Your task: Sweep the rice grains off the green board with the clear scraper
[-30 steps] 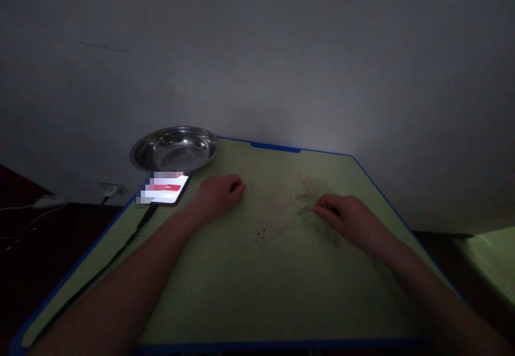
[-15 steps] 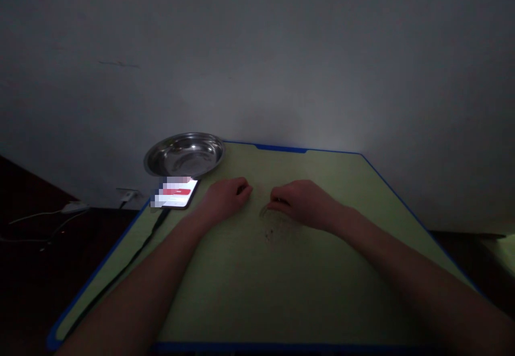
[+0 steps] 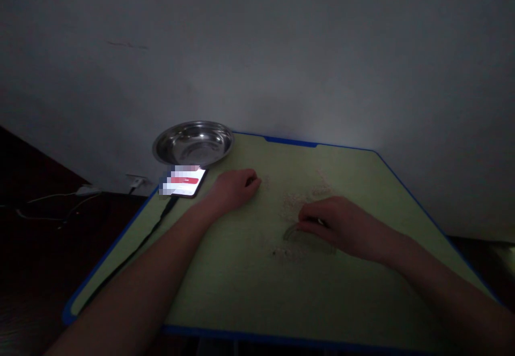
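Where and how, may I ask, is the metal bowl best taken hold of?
Probably by the right rim of the metal bowl, with the left hand coming from its right: the rim flares into an edge to pinch, and that side looks open, while the phone lies in front and the wall stands behind.

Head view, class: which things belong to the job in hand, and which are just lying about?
In the job:
right hand, pinching a thin curved piece, too dim to identify
pale scattered bits
left hand, curled nearby
table

Apparently lying about:
lit phone
black cable
metal bowl, though its part is unclear
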Available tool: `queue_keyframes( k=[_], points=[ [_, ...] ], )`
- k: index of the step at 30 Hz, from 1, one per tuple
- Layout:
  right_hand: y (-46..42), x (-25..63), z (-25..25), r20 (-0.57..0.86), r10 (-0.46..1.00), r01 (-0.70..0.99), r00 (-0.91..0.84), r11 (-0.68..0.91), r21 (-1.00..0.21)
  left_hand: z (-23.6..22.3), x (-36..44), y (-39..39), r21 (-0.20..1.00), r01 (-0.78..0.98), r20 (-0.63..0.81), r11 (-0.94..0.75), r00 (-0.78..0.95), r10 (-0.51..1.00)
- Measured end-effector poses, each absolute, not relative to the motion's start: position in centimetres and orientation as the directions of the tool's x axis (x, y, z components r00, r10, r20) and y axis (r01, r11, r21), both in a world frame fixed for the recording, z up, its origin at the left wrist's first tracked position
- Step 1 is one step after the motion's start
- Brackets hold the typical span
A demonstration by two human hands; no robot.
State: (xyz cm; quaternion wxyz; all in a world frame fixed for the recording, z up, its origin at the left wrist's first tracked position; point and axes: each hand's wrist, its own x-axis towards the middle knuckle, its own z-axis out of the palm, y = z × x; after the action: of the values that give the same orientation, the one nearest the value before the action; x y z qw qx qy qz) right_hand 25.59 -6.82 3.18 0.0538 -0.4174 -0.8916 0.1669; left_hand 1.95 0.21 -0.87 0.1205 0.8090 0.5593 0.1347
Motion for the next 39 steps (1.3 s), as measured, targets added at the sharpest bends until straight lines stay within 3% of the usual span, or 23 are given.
queue_keyframes(
  k=[7, 17, 25, 28, 34, 39],
  points=[
    [-10.4, 25.0, 2.2, -0.118, 0.789, 0.753, -0.603, 0.515, -0.41, -1.0, 1.9, 0.2, 0.358, 0.868, 0.093, -0.345, 0.334, 0.938],
    [-8.5, 26.2, 1.6, -0.069, 0.882, 0.857, -0.466, 0.43, -0.283, -1.2, 1.8, 0.4, 0.346, 0.87, 0.098, -0.352, 0.339, 0.935],
    [-8.6, 25.9, 1.6, -0.075, 0.791, 0.754, -0.607, 0.543, -0.369, -1.3, 1.8, 0.5, 0.341, 0.872, 0.097, -0.352, 0.34, 0.935],
    [-8.6, 26.3, 1.8, -0.085, 0.808, 0.767, -0.583, 0.513, -0.387, -1.2, 1.9, 0.5, 0.335, 0.875, 0.088, -0.349, 0.34, 0.936],
    [-8.3, 25.5, 1.8, -0.055, 0.842, 0.811, -0.537, 0.497, -0.309, -1.0, 1.9, 0.3, 0.345, 0.873, 0.096, -0.345, 0.333, 0.938],
    [-9.2, 25.6, 2.2, -0.101, 0.806, 0.767, -0.583, 0.505, -0.396, -0.9, 2.0, 0.2, 0.36, 0.866, 0.086, -0.347, 0.339, 0.937]
  ],
)
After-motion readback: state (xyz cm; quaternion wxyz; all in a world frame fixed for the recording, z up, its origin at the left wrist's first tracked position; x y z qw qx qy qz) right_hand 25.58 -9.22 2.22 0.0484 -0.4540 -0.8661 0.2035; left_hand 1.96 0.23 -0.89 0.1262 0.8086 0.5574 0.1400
